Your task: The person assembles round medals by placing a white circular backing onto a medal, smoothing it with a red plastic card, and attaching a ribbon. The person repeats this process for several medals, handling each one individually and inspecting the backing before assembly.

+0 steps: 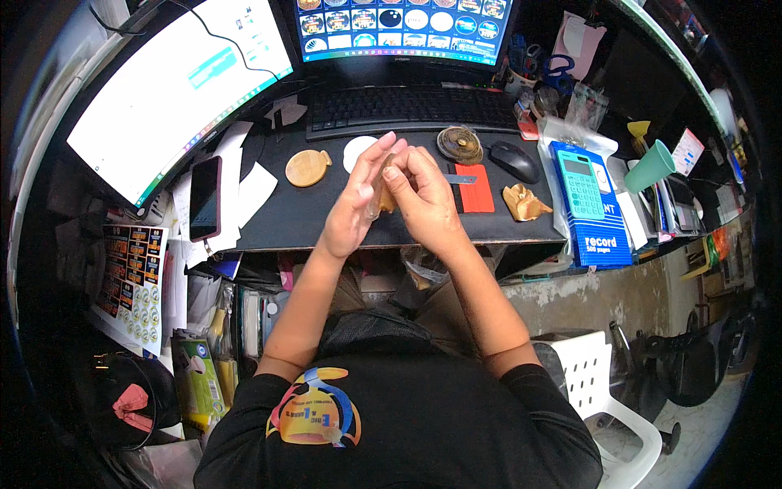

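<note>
Above the desk's front edge, my left hand [352, 213] is raised with its fingers stretched up and its palm turned to the right. My right hand [423, 196] meets it, with fingers bent and the thumb pressed inward. Between them is a thin brownish piece with a clear-looking edge [374, 209]; the fingers cover most of it, so its kind cannot be made out. Behind the hands lies a white disc [358, 149], and to their left a round wooden piece with a small tab [307, 168]. Right of them, a metal strip [462, 178] rests across a red flat square [476, 194].
A coiled round item [459, 145], a black mouse [514, 161] and a crumpled gold piece [525, 203] lie to the right. Beyond are a keyboard [411, 108], a teal calculator [581, 186] on a blue pack and a green cup [650, 166]. At left is a phone [205, 198] on papers.
</note>
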